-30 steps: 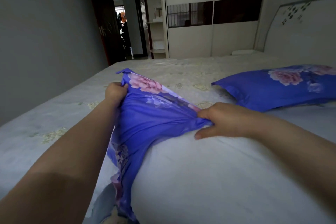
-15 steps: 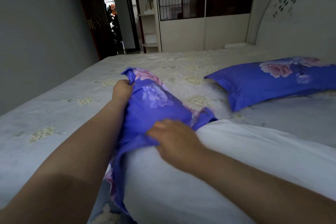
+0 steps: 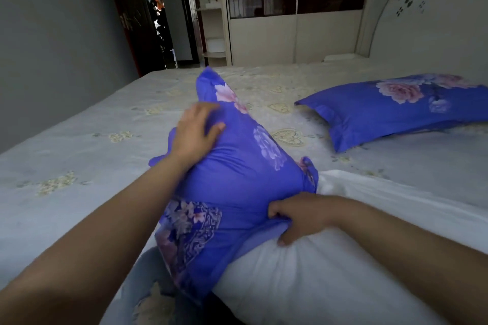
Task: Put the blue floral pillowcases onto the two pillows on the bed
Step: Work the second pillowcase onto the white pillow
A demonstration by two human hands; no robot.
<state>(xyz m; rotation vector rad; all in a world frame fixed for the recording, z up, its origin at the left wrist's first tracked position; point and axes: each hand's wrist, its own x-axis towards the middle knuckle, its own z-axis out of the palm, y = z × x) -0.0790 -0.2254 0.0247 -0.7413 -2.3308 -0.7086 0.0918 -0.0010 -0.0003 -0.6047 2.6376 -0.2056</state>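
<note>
A blue floral pillowcase [image 3: 237,171] covers the far end of a white pillow [image 3: 317,272] that lies in front of me on the bed. My left hand [image 3: 196,132] rests flat on the covered end, fingers spread. My right hand [image 3: 301,216] grips the pillowcase's open edge, bunched where the blue cloth meets the bare white pillow. A second pillow in a matching blue floral case [image 3: 396,108] lies at the right, near the headboard.
The bed [image 3: 79,161] has a pale sheet with faint heart and flower prints. A white headboard [image 3: 433,21] stands at the right, a wardrobe [image 3: 290,34] behind the bed, an open doorway [image 3: 158,21] at the far left.
My left hand let go of the case's far corner and now lies flat on the covered end. My right hand shifted nearer and took hold of the open edge; more pillow is covered.
</note>
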